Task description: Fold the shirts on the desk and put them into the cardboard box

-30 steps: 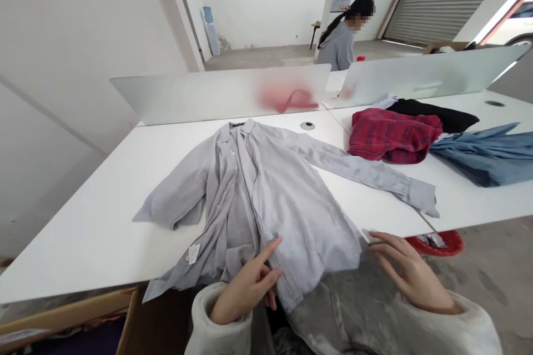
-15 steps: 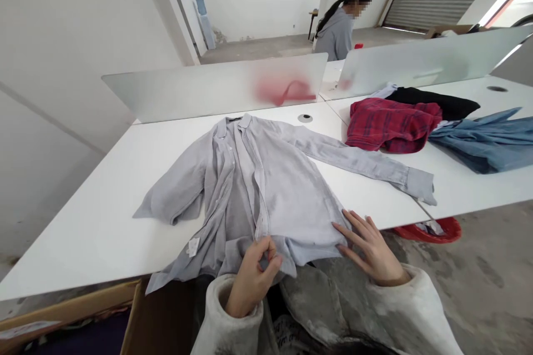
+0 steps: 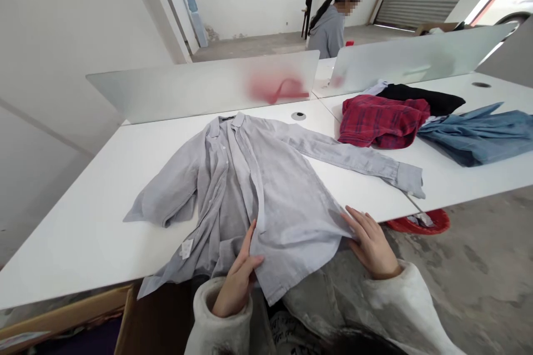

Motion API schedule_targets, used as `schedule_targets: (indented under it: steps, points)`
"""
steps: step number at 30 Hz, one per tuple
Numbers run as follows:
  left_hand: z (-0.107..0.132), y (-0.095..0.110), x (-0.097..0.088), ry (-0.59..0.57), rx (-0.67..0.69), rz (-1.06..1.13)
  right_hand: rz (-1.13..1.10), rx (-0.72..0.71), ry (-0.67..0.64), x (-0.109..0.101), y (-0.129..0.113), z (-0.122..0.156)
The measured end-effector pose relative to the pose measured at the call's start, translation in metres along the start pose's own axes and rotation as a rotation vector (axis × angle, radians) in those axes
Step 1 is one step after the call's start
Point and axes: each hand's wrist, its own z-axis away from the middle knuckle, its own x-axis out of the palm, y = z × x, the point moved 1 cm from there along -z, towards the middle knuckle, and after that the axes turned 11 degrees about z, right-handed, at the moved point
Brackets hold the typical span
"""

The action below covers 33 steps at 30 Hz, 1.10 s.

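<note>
A light grey long-sleeved shirt (image 3: 287, 194) lies unbuttoned on the white table (image 3: 104, 188), its collar at the far side. Its hem hangs past the near edge. My left hand (image 3: 237, 283) holds the front button edge near the hem, thumb over the cloth and index finger stretched along the edge. At the side seam, my right hand (image 3: 372, 244) pinches the cloth, pulling it to a small point. Between both hands the front panel is spread fairly flat. The other front panel lies crumpled on the left, with a white label (image 3: 186, 248) showing.
On the right lie a red plaid garment (image 3: 381, 122), a black garment (image 3: 425, 100) and blue denim-like clothing (image 3: 478, 136). Frosted dividers (image 3: 187, 86) line the back. Below stand a cardboard box (image 3: 125, 319) and a red basket (image 3: 437, 223). A person (image 3: 328, 28) is beyond the divider.
The folded-up hem of the front panel has been opened out and now hangs down. My left hand has shifted left along the edge; my right hand has gone from lying on the cloth to pinching it.
</note>
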Motion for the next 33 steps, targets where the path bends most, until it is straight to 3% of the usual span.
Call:
schedule_targets:
  steps: [3, 7, 9, 13, 16, 18, 20, 23, 25, 28, 33]
  points:
    - [0.007, -0.01, 0.002, 0.002, -0.01, -0.167, 0.022, -0.014, -0.013, 0.0, -0.001, 0.002]
    - [0.021, 0.0, -0.008, -0.142, 0.016, -0.386, -0.059, -0.019, 0.103, -0.01, 0.01, 0.007]
    - [0.031, 0.019, -0.034, -0.091, 0.067, -0.573, -0.036, 0.016, 0.11, -0.013, 0.023, 0.011]
    - [0.056, 0.079, -0.116, 0.369, 0.171, -1.015, 0.046, -0.024, -0.049, -0.011, 0.054, 0.022]
    - [0.059, 0.122, -0.164, 0.524, 0.154, -1.084, 0.022, -0.131, -0.153, -0.018, 0.066, 0.019]
    - [0.046, 0.141, -0.185, 0.588, 0.123, -1.114, -0.038, -0.244, -0.193, -0.035, 0.064, 0.0]
    - [0.023, 0.149, -0.202, 0.623, 0.151, -1.086, -0.133, -0.355, -0.219, -0.061, 0.051, -0.036]
    - [-0.011, 0.142, -0.228, 0.712, 0.177, -0.997, -0.335, -0.412, -0.267, -0.097, 0.015, -0.113]
    - [-0.026, 0.128, -0.245, 0.778, 0.202, -0.894, -0.522, -0.499, -0.351, -0.1, -0.019, -0.165]
    - [-0.035, 0.106, -0.265, 0.83, 0.238, -0.746, -0.673, -0.653, -0.384, -0.061, -0.076, -0.225]
    - [-0.036, 0.086, -0.276, 0.847, 0.325, -0.571, -0.459, -0.802, -0.265, 0.056, -0.145, -0.275]
